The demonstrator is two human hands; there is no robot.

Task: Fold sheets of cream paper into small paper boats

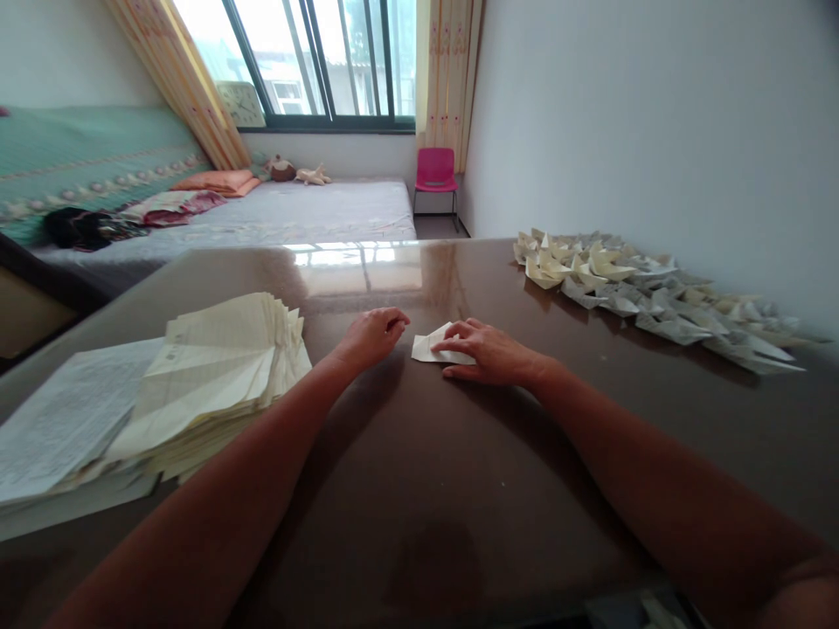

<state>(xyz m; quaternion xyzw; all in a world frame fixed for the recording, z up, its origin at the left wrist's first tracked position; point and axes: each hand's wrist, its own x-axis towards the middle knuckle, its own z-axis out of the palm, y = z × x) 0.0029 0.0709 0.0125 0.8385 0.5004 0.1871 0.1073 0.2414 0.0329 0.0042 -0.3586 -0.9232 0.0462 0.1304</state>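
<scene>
A small folded piece of pale paper [427, 346] lies on the dark brown table [419, 489] in the middle. My right hand [488, 352] rests flat on it, fingers stretched out and pressing its right part down. My left hand [372, 336] sits just left of the paper with fingers curled loosely, touching the table; nothing shows inside it.
A thick stack of printed sheets [197, 384] lies at the left of the table. Several folded paper boats [642, 288] are heaped along the wall at the right. Beyond the table are a bed [262, 218], a pink chair [436, 175] and a window.
</scene>
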